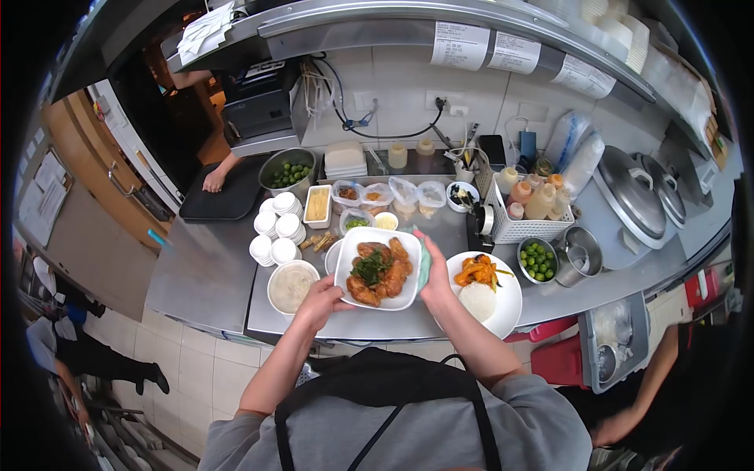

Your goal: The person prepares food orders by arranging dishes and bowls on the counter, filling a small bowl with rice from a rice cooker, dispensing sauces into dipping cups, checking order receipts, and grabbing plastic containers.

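Beneath and beyond both hands the steel table is stretched, with its near edge left between the hands and the wearer's body. Just to the right of the right hand, partly covered by that forearm, a round white plate is set with white rice and orange-glazed food; the dish is best held well clear of it. Between the hands, over the table, the white square dish is held, seemingly lifted, and for a steady hold it should be kept level, with its weight shared by both sides. The left hand is clasped on the lower left edge, its thumb lying at the rim; the right hand is closed around the right side. How far the fingers are tucked underneath cannot be told. To the left of the left hand a round white tub is placed, with which the knuckles should not be knocked. A green cloth is pinched between the right hand and the dish; it is best held flat, so that no fold is dragged into the food. The fried chicken pieces are heaped loosely, so any tilt could let them slide, and the chopped green herbs on top would probably be scattered first by a jolt.
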The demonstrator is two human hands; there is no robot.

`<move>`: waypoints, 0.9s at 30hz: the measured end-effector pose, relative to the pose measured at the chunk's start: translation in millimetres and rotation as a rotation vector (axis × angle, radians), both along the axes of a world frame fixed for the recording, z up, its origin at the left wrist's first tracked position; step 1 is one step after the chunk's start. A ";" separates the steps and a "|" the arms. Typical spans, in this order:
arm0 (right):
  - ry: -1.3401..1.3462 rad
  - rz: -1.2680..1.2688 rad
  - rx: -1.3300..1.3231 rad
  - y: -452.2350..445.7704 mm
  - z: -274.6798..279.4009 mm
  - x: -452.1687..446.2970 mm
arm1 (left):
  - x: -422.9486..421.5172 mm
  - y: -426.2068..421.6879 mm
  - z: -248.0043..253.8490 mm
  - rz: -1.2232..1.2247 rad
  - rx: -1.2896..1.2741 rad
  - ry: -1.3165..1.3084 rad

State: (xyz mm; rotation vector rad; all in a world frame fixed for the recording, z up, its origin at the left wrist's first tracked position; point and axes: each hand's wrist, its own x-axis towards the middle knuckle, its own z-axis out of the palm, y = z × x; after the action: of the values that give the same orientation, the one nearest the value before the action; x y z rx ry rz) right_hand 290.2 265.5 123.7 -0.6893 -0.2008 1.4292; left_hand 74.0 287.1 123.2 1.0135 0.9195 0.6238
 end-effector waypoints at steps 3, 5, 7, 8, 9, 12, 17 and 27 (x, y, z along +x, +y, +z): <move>0.177 0.238 0.171 10.2 -0.9 6.9 | 5.1 -1.2 -1.6 -0.066 -0.173 -0.166; 0.198 0.291 0.290 17.0 -41.8 -10.3 | 14.6 -3.4 -3.6 -0.046 -0.194 -0.219; 0.207 0.181 0.337 7.8 -35.7 -38.0 | 21.3 -0.5 -3.0 -0.029 -0.213 -0.269; 0.212 0.176 0.341 9.4 -44.5 -48.1 | 23.0 1.6 -2.3 0.008 -0.182 -0.292; 0.345 0.209 0.243 12.4 -60.1 -56.8 | 23.6 3.0 -1.5 0.045 -0.151 -0.316; 0.480 0.252 0.141 1.1 -71.6 -49.6 | 15.2 6.3 0.4 0.084 -0.084 -0.254; 0.175 0.247 0.007 -18.8 -11.4 3.7 | -1.9 -2.3 -3.7 0.035 -0.032 -0.023; 0.282 0.210 0.021 -10.2 -55.6 -35.7 | 3.8 3.9 -17.6 0.005 -0.172 -0.249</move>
State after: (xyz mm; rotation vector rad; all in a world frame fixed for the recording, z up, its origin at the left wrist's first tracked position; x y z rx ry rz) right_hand 254.5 255.3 68.1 -0.4516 -0.0677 1.7050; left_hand 77.8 291.0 105.6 0.7603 0.7422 0.6479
